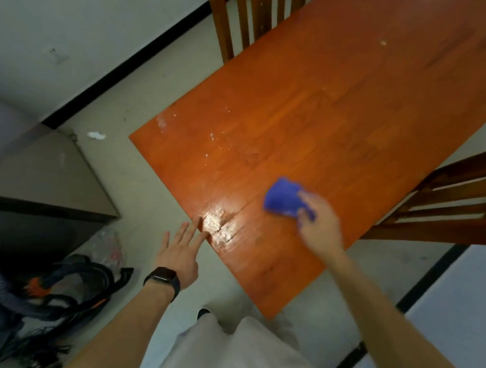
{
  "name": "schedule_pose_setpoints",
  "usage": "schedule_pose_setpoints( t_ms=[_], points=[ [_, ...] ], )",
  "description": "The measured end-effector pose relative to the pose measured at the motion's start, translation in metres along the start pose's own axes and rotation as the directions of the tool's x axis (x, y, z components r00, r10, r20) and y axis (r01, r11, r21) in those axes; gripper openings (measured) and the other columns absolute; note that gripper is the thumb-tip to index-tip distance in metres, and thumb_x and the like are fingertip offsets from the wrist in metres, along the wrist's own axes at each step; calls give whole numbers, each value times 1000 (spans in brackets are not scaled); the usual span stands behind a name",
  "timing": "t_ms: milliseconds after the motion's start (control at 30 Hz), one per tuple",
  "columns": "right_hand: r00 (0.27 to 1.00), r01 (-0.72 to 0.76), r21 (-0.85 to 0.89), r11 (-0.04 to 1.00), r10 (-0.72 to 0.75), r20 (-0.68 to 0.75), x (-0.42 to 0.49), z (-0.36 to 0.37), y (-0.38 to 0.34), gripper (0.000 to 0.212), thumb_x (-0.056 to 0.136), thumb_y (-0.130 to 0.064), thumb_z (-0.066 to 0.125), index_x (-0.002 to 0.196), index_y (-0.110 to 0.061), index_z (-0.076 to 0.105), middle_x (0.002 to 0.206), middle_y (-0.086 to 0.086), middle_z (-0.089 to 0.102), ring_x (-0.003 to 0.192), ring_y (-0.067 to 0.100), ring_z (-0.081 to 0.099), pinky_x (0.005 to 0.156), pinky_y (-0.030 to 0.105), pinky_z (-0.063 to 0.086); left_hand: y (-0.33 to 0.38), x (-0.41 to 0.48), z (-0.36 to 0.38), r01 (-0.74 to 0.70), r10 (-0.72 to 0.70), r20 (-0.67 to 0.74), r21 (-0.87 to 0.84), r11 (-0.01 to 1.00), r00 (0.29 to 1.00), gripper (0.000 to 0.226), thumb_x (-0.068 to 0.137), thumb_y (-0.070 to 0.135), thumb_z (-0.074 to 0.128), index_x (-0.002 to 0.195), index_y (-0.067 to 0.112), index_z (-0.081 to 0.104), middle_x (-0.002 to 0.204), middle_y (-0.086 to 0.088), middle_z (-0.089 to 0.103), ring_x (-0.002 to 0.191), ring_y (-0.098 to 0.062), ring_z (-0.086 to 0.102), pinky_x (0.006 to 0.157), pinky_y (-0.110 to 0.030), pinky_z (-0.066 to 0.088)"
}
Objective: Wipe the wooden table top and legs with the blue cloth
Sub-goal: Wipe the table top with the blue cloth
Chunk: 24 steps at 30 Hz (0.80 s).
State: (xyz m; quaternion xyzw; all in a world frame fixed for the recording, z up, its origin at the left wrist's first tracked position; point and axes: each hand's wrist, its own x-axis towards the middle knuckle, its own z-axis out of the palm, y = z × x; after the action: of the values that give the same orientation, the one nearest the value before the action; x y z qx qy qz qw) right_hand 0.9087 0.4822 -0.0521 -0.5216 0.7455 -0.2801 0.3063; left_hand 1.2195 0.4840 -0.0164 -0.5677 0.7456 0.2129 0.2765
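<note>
A person's right hand (319, 225) grasps the blue cloth (282, 199) on the near end of the wooden table (338, 103). At 8 o'clock from the cloth, the left hand (180, 252), fingers straight and holding nothing, touches the table's edge. A chair (465, 197) stands at the cloth's 3 o'clock.

Our left grip (179, 255) reaches forward, fingers straight, fingertips (198, 222) touching the near left edge of the surface (321, 117). Our right grip (319, 225), blurred, curls round the blue cloth (283, 198) near the right edge, bare forearm outstretched.
</note>
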Motion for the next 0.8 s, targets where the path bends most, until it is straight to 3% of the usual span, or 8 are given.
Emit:
schedule_pose_setpoints(
  t_ms=[133, 200, 300, 367, 433, 567, 667, 800],
  points=[
    [934, -318, -256, 913, 255, -251, 50, -46, 32, 45, 98, -27, 46, 142, -20, 47, 149, 14, 40, 125, 43, 40, 106, 46, 32, 6, 9, -9, 13, -13, 39, -2, 1000, 999, 92, 85, 2, 44, 153, 39, -6, 164, -2, -9, 150, -20, -11, 121, -47, -2],
    [939, -301, -368, 880, 204, -278, 32, -22, 28, 45, 97, -27, 46, 142, -21, 47, 148, 13, 41, 116, 44, 44, 99, 48, 36, 7, 14, -13, 8, -8, 36, 15, 1000, 999, 89, 86, 1, 43, 154, 37, -1, 164, -6, -3, 151, -22, -8, 122, -47, 0],
    [997, 55, -388, 920, -73, -32, -29, 39, 7, 50, 86, -21, 50, 136, -23, 53, 141, 12, 49, 105, 41, 51, 93, 46, 42, 6, 19, -18, 3, -2, -27, 23, 1000, 1000, 85, 85, 7, 45, 155, 32, 4, 163, -5, 8, 151, -23, -4, 122, -49, 3],
    [928, 302, -257, 918, -221, 300, -61, 69, -16, 49, 87, -17, 51, 135, -28, 53, 142, 5, 49, 111, 35, 51, 101, 41, 39, 0, 24, -24, 1, -1, -32, -4, 1000, 999, 86, 86, 10, 47, 155, 32, 1, 164, -1, 1, 151, -22, -4, 121, -50, 3],
    [838, 366, -108, 924, -276, 470, -63, 77, -32, 48, 89, -15, 50, 133, -31, 56, 141, 1, 52, 119, 29, 52, 107, 33, 33, -11, 33, -34, -4, 2, -57, -35, 999, 998, 88, 86, 11, 48, 155, 34, -2, 164, 2, -8, 151, -22, -6, 121, -50, 4],
    [999, 27, 16, 999, -27, -19, 11, 38, -32, 40, 86, -15, 53, 124, -13, 64, 126, 15, 62, 118, 34, 57, 105, 42, 41, -41, 51, -48, -17, 12, -88, -54, 998, 996, 75, 95, 30, 42, 155, 38, -3, 164, 3, -12, 151, -22, -6, 121, -51, 4],
    [927, -261, -71, 963, 229, -297, 58, 5, -21, 40, 93, -15, 53, 133, -9, 56, 137, 21, 52, 126, 37, 48, 107, 45, 34, -84, 70, -54, -37, 37, -103, -4, 999, 994, 65, 99, 51, 28, 154, 40, -6, 163, 2, -15, 151, -23, -6, 120, -52, 2],
    [863, -448, -221, 866, 355, -360, 56, 42, -16, 48, 95, -15, 50, 143, -19, 47, 146, 19, 42, 127, 41, 43, 106, 43, 28, -131, 107, -67, -92, 100, -93, 80, 992, 991, 64, 97, 61, 19, 151, 46, -13, 163, 2, -15, 150, -27, -7, 119, -54, 1]
  ],
)
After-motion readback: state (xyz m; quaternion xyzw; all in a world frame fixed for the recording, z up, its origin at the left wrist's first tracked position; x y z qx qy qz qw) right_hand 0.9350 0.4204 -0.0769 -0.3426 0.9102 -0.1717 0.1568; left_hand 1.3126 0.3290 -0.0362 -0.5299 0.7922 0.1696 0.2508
